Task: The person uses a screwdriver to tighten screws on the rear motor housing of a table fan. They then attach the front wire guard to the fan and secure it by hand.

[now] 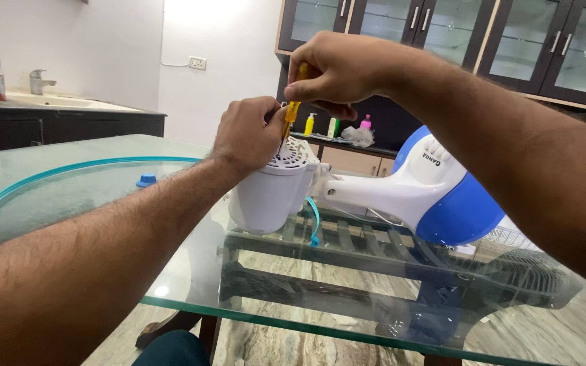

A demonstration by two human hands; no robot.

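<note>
— What's the right hand (337, 68) doing?

— It is closed around the yellow handle of a screwdriver (293, 108), held nearly upright, tip down on the vented top of a white motor housing (269, 190).

— And the left hand (249, 132)?

— Wrapped over the top edge of that same housing, fingers curled on it, right beside the screwdriver shaft (the tip itself is partly hidden by those fingers).

— Where does the housing sit?

— On a glass table (191, 285), near its middle. It joins a white neck that runs to a blue and white fan base (442, 196) lying on its side to the right.

— Anything else on the glass?

— A teal plastic ring (69, 169) arcs across the left part, and a small blue cap (146, 180) lies inside that arc, well apart from both hands. A wire fan guard (523, 237) shows behind the base, at the right.

— Further out?

— A dark counter with a tap (37, 81) at the left, and dark glass-fronted cabinets (496, 41) above some small bottles (311, 124).
</note>
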